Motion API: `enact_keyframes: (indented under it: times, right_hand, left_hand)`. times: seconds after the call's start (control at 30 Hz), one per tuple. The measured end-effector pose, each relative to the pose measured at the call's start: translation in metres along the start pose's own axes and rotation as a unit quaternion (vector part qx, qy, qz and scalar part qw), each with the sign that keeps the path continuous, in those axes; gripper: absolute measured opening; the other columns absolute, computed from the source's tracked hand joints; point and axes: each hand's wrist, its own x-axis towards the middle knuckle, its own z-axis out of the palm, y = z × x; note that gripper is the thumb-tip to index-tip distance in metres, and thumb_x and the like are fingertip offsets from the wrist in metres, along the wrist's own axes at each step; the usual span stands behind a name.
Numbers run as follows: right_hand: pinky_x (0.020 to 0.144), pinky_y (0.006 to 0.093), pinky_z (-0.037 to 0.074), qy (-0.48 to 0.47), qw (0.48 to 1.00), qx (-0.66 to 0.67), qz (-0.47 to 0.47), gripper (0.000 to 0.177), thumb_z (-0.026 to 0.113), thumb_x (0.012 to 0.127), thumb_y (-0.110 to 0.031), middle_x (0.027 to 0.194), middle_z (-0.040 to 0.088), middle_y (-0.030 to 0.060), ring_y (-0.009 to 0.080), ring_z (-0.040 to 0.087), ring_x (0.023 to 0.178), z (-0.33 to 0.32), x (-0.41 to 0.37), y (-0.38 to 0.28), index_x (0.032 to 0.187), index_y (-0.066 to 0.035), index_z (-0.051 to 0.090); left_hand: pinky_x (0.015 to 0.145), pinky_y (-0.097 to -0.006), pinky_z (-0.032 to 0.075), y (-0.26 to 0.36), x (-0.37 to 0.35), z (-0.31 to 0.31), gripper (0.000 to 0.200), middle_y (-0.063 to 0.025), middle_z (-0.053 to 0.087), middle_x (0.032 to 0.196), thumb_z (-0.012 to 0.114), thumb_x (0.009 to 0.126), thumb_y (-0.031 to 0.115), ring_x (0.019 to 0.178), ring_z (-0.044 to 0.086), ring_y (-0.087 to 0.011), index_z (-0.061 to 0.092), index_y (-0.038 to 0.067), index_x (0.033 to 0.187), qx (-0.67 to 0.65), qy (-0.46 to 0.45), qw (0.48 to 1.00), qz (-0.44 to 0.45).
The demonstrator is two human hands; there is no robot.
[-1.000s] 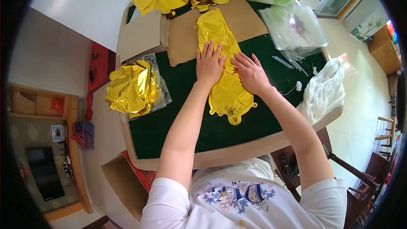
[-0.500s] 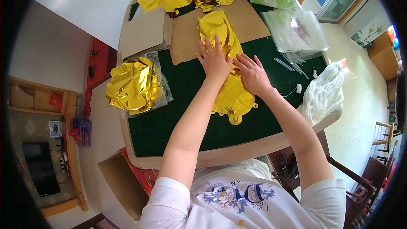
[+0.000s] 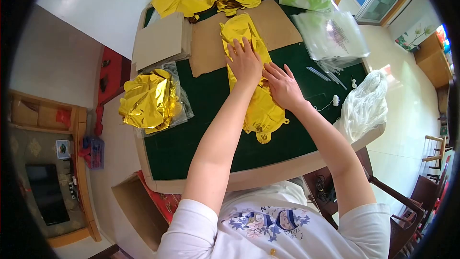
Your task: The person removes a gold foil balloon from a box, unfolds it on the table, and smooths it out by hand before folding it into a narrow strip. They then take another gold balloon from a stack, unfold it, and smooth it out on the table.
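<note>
A deflated gold foil balloon (image 3: 263,110) lies lengthwise in front of me, folded into a long strip with small tabs at its near end. Its far part rests on a brown cardboard sheet (image 3: 282,26), its near part on the dark green tabletop (image 3: 191,158). My left hand (image 3: 245,64) presses flat on the upper half, fingers spread. Against the strip's right edge, near its middle, lies my right hand (image 3: 283,84), fingers stretched out and palm down. Both palms hide part of the foil.
Left are stacked grey cardboard pieces (image 3: 158,41) and folded gold foil balloons (image 3: 148,100) on clear plastic. More gold foil (image 3: 184,1) lies at the back. Right are clear plastic bags (image 3: 330,33), thin plastic sticks (image 3: 318,73) and a bundle of white string (image 3: 366,108).
My left hand has slid slightly right over the foil, and the balloon's strip looks narrower at its near end. My right hand has barely moved. The view has shifted a little.
</note>
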Motion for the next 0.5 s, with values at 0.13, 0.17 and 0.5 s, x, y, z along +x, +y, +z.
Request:
enact_keyframes:
  times: [0.13, 0.17, 0.5]
  right_hand:
    - [0.112, 0.0518, 0.025, 0.006, 1.0, -0.012, -0.006, 0.041, 0.051, 0.089, -0.01, 0.139, 0.048, 0.0117, 0.0266, 0.039, 0.134, 0.002, 0.0, 0.002, 0.13, -0.008, 0.052]
    - [0.112, 0.0517, 0.025, 0.008, 1.0, -0.01, -0.007, 0.041, 0.051, 0.089, -0.01, 0.139, 0.048, 0.0117, 0.0266, 0.039, 0.134, 0.002, 0.0, 0.002, 0.13, -0.008, 0.052]
    - [0.112, 0.0516, 0.024, 0.005, 1.0, -0.015, -0.004, 0.04, 0.05, 0.09, -0.011, 0.14, 0.048, 0.0116, 0.0262, 0.038, 0.135, 0.004, -0.001, 0.002, 0.13, -0.009, 0.052]
  left_hand:
    - [0.095, -0.0474, 0.043, 0.006, 0.012, -0.024, 0.062, -0.0202, 0.046, 0.129, 0.066, 0.086, 0.026, 0.119, 0.047, -0.0329, 0.037, 0.007, 0.137, 0.001, -0.065, 0.996, -0.057]
    - [0.095, -0.0462, 0.043, 0.006, 0.013, -0.028, 0.064, -0.0206, 0.046, 0.128, 0.067, 0.084, 0.025, 0.117, 0.048, -0.0333, 0.037, 0.006, 0.137, -0.008, -0.067, 0.995, -0.075]
    - [0.073, -0.0369, 0.055, -0.008, 0.02, -0.014, 0.048, -0.0189, 0.052, 0.113, 0.06, 0.09, 0.013, 0.093, 0.064, -0.0316, 0.038, 0.004, 0.132, -0.019, -0.033, 0.998, -0.059]
